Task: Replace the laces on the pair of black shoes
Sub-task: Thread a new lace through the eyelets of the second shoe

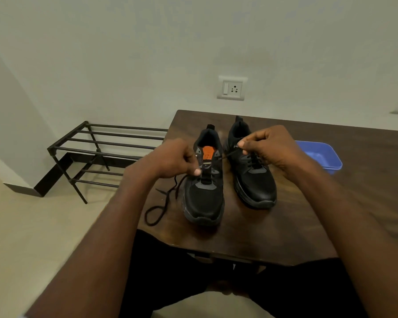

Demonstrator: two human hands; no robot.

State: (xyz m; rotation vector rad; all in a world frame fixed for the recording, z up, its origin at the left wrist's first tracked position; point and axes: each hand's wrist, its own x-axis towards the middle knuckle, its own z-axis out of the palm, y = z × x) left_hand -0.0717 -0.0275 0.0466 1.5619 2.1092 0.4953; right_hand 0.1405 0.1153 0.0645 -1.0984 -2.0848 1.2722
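Note:
Two black shoes stand side by side on a dark wooden table (308,214), toes toward me. The left shoe (205,198) shows an orange patch on its tongue, and only its lower eyelets are laced. A black lace (161,210) trails from it in a loop over the table's left edge. My left hand (170,159) pinches this lace beside the shoe's left eyelets. My right hand (269,145) pinches the lace's other end, held taut above the right shoe (255,180), which is fully laced.
A blue plastic tub (324,157) sits on the table to the right of the shoes. A black metal shoe rack (97,150) stands on the floor at the left, against the wall. A wall socket (232,88) is behind the table.

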